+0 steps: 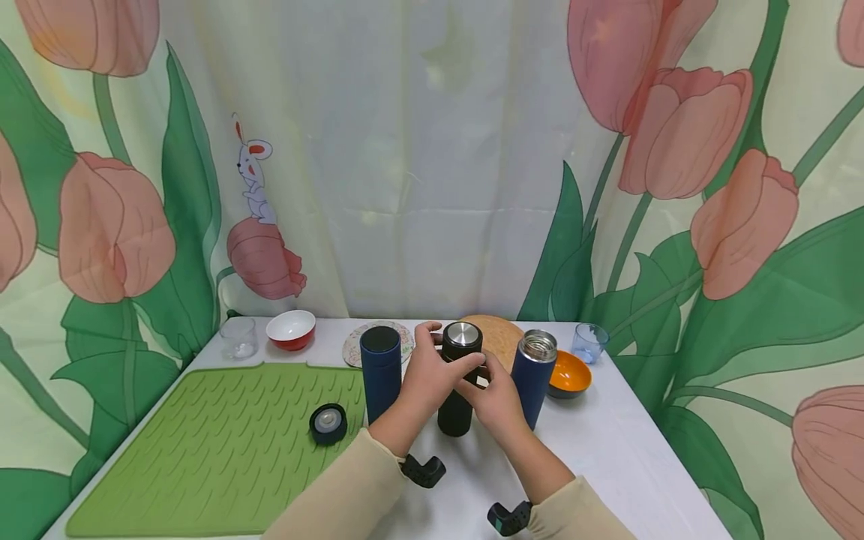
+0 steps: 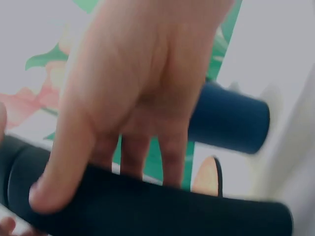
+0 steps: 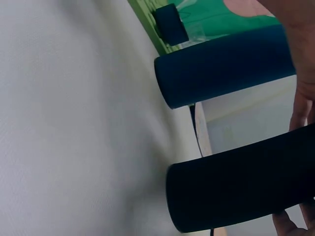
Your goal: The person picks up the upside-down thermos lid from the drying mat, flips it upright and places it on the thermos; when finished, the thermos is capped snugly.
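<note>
A black thermos (image 1: 455, 414) with a shiny steel top stands upright on the white table between both hands. My left hand (image 1: 432, 373) grips its upper part; in the left wrist view the thumb crosses the near side and the other fingers pass behind the dark body (image 2: 182, 209). From the other side my right hand (image 1: 498, 399) holds the thermos near its top, its fingers (image 3: 288, 226) partly cut off in the right wrist view. Close beside the left hand stands a capped blue thermos (image 1: 381, 371). Beside the right hand is another blue thermos (image 1: 532, 384), uncapped, its steel mouth showing.
A green ridged mat (image 1: 223, 450) covers the table's left, with a black lid (image 1: 328, 424) on it. Behind are a glass (image 1: 239, 339), a red-and-white bowl (image 1: 292, 330), a patterned round mat (image 1: 354, 345), a round board (image 1: 496, 339), an orange bowl (image 1: 570, 373) and a bluish glass (image 1: 589, 343).
</note>
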`<state>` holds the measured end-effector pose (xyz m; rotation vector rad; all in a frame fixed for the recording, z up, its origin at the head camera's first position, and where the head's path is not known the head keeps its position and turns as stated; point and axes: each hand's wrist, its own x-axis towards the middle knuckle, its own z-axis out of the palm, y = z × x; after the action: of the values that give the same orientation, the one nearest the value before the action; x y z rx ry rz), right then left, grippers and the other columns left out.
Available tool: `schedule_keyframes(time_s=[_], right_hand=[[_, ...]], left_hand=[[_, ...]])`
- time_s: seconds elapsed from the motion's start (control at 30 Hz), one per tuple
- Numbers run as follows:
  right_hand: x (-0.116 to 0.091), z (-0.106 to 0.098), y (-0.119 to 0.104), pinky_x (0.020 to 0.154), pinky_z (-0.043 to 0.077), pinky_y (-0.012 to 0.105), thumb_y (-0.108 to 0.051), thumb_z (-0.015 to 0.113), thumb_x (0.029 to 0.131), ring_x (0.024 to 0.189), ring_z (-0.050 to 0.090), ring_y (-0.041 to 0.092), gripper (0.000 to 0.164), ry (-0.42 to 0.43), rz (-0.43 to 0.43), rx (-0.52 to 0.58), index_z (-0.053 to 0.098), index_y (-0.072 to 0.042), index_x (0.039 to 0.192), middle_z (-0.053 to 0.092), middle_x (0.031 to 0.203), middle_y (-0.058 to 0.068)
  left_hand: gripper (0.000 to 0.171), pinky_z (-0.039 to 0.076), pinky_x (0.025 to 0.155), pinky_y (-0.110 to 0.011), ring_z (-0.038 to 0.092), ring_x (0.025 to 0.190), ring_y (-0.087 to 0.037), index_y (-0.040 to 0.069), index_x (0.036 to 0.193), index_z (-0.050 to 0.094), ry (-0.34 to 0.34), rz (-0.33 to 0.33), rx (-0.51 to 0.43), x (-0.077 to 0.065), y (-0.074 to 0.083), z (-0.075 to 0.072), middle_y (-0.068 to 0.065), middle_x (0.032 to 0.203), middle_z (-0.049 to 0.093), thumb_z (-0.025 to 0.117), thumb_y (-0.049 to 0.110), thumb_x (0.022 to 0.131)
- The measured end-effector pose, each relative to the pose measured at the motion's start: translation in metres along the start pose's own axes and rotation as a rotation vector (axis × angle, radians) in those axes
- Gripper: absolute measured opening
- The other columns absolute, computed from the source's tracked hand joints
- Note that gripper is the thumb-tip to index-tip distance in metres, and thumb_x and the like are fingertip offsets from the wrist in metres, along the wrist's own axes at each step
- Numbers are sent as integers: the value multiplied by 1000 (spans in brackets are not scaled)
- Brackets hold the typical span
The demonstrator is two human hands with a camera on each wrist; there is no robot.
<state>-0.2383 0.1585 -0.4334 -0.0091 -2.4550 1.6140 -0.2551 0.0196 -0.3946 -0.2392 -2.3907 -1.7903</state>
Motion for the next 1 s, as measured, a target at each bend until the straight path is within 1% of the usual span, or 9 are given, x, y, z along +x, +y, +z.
schedule_keyframes(time_s=[0.1, 0.23, 0.3, 0.4, 0.5, 0.63, 0.77, 0.9, 1.0], right_hand=[[1, 0, -1, 108, 54, 58, -17, 79, 92, 139, 60, 40, 54, 22, -4, -6, 60, -15, 143, 65, 148, 12], [1, 1, -1, 105, 56, 58, -17, 78, 89, 139, 60, 41, 55, 25, 10, -7, 61, -16, 141, 66, 146, 13], [1, 1, -1, 108, 54, 58, -20, 80, 91, 139, 60, 39, 57, 14, 14, 3, 60, -19, 144, 65, 147, 11], [0, 0, -1, 110, 52, 60, -30, 83, 91, 140, 59, 36, 63, 9, 9, -7, 57, -23, 148, 63, 149, 8], [0, -1, -1, 110, 51, 62, -39, 85, 90, 141, 58, 34, 69, 11, 13, -27, 55, -25, 151, 62, 151, 6], [0, 0, 0, 110, 50, 63, -41, 85, 90, 141, 57, 36, 71, 1, 6, -33, 54, -23, 151, 62, 152, 8], [0, 1, 0, 110, 51, 62, -32, 84, 92, 139, 59, 35, 66, -2, 5, -18, 55, -21, 150, 64, 149, 8], [0, 1, 1, 108, 54, 57, -16, 81, 91, 137, 61, 35, 56, 13, 9, 10, 60, -20, 143, 66, 145, 8], [1, 1, 1, 104, 57, 54, -13, 78, 90, 136, 62, 37, 53, 16, 9, 10, 60, -17, 140, 67, 145, 11]], left_hand=[[91, 57, 92, -48, 70, 114, -27, 17, 143, 40, 102, -15, 87, -3, 10, 14, -11, 132, 66, 88, 57, 76], [81, 58, 93, -49, 71, 116, -27, 18, 140, 44, 121, -2, 136, -4, 11, 18, -9, 133, 68, 85, 56, 82], [77, 57, 98, -51, 69, 121, -27, 18, 142, 46, 76, 17, 108, -2, 7, 12, -7, 137, 66, 84, 53, 85], [74, 54, 105, -53, 65, 129, -27, 21, 147, 50, -40, 41, 29, 3, 2, -1, -5, 141, 64, 85, 48, 88], [71, 53, 105, -56, 62, 133, -29, 25, 151, 52, -151, 37, -32, 8, 1, -13, -5, 143, 62, 84, 43, 91], [70, 54, 104, -57, 60, 135, -31, 27, 153, 52, -198, 13, -38, 8, 1, -19, -6, 145, 60, 83, 42, 92], [84, 51, 107, -58, 61, 134, -32, 20, 158, 41, -116, 13, 5, 2, 1, -9, -9, 146, 60, 82, 45, 90], [101, 54, 99, -52, 68, 118, -29, 20, 155, 28, 56, -39, 55, -6, 6, 11, -11, 139, 63, 84, 57, 80], [97, 57, 88, -48, 71, 107, -29, 18, 144, 32, 165, -65, 83, -8, 12, 22, -14, 129, 68, 86, 60, 75]])
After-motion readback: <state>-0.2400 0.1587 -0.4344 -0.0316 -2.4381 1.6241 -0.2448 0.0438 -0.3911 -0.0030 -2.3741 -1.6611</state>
